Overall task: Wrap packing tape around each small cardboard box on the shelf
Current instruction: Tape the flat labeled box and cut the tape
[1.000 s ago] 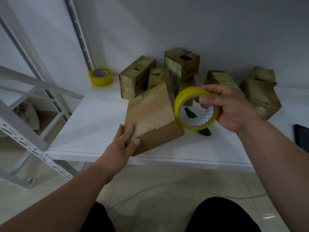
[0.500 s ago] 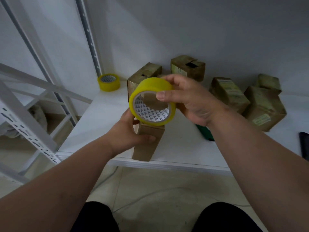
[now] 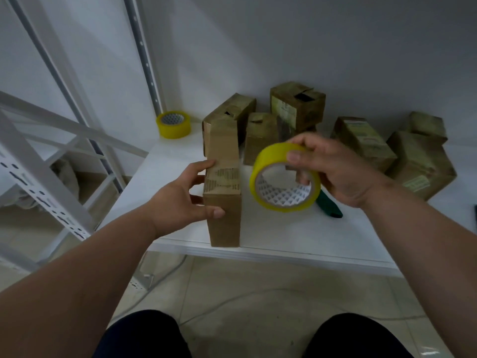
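**Tape roll swung off to the right, box stood on end at the shelf edge**

Half a second before, the yellow tape roll [image 3: 285,177] had hung right over the box and hid most of it; by this moment I saw it carried to the right and lower, so the brown box [image 3: 224,192] showed in full, upright on its narrow end at the front edge of the white shelf [image 3: 284,233].

Nearest me, my left hand [image 3: 178,202] gripped the box from its left side, thumb across the front face and fingers curled round the far edge. My right hand [image 3: 333,169] held the roll just beside the box, thumb on the outer band and fingertips hooked inside the core. I could not tell whether a tape end was already peeled loose.

Judging by looks, the box should be light and fairly stiff, with plain cardboard that grips well; holding it by the side faces leaves the top and front free for the band. The roll is rigid, best held through the core so it can turn.

Behind the roll lay a dark green object [image 3: 329,206], partly hidden. Farther back stood a cluster of other boxes [image 3: 296,107], several with a yellowish sheen, and more to the right [image 3: 418,166]. A second yellow roll [image 3: 173,124] sat in the far left corner by the shelf upright.
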Demonstrator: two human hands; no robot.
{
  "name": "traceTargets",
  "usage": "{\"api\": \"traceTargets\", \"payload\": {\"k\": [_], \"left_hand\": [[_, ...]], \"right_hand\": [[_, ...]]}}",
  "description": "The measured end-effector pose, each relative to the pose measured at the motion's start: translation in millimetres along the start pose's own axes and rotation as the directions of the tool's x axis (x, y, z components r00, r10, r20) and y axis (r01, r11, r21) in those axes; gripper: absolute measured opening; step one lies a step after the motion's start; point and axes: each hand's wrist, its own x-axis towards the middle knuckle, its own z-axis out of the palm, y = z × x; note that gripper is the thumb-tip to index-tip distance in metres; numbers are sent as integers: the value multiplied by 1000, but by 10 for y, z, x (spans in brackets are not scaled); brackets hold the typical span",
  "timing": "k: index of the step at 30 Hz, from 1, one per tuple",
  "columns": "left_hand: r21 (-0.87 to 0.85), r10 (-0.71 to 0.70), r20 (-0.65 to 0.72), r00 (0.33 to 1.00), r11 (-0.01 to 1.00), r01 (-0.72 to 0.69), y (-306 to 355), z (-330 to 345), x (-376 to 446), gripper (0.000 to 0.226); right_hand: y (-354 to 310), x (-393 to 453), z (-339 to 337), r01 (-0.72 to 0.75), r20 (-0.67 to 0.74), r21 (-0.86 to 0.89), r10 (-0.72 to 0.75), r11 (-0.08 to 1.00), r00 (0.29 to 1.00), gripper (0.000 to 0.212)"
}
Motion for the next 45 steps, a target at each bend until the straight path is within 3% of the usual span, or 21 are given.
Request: {"api": "traceTargets", "payload": {"k": [6, 10, 14, 16, 18, 21, 23, 24, 26, 28, 30, 34, 37, 41, 43, 45], "left_hand": [[-67, -47, -17, 999, 997, 46, 6, 51, 2, 91], [-269, -114, -12, 993, 957, 107, 72, 47, -39, 94], [-381, -176, -86, 981, 915, 131, 172, 102, -39, 92], [-547, -231, -116, 966, 827, 133, 154, 203, -39, 90], [-738, -284, -76, 956, 661, 138, 55, 314, -37, 77], [-830, -309, 54, 950, 514, 214, -181, 433, -82, 61], [-777, -314, 91, 945, 571, 264, -377, 470, -129, 67], [-689, -310, 72, 948, 672, 272, -451, 477, -163, 73], [-329, -264, -55, 963, 915, 232, -522, 471, -210, 81], [-14, -103, -125, 987, 995, 102, -548, 443, -206, 82], [50, -22, -107, 994, 998, 28, -591, 422, -161, 81], [85, -26, -53, 998, 996, 30, -689, 390, -99, 83], [191, -4, -37, 999, 981, 11, -682, 382, -118, 67], [449, -51, 34, 998, 893, 31, -749, 291, -75, 100], [501, -114, 31, 993, 861, 84, -752, 285, -81, 96], [499, -148, 39, 988, 860, 109, -756, 303, -104, 93]], "right_hand": [[375, -48, 55, -144, 3, 43, 144, 989, 990, 41], [432, -6, 177, -154, 14, 81, 153, 985, 988, 37], [293, 47, 305, -127, 20, 120, 126, 985, 992, 51], [177, 120, 339, -73, -32, 130, 78, 989, 996, 55], [90, 182, 342, -38, -75, 199, 54, 979, 996, 55], [118, 176, 374, -81, -19, 159, 85, 984, 996, 61], [236, 131, 451, -148, 34, 41, 147, 988, 989, 64], [297, 111, 507, -172, 51, -21, 173, 985, 984, 64], [406, 107, 633, -183, 71, -145, 195, 972, 978, 55], [468, 138, 763, -164, 107, -277, 200, 947, 974, 45], [487, 162, 852, -174, 123, -297, 218, 939, 968, 46], [503, 161, 822, -251, 127, -197, 278, 948, 952, 72], [484, 132, 781, -218, 145, -244, 258, 945, 955, 68], [371, 99, 738, -159, 153, -342, 221, 926, 963, 65], [282, 52, 598, -180, 112, -365, 235, 914, 966, 70], [248, -4, 371, -211, 50, -408, 253, 888, 966, 61]]}}
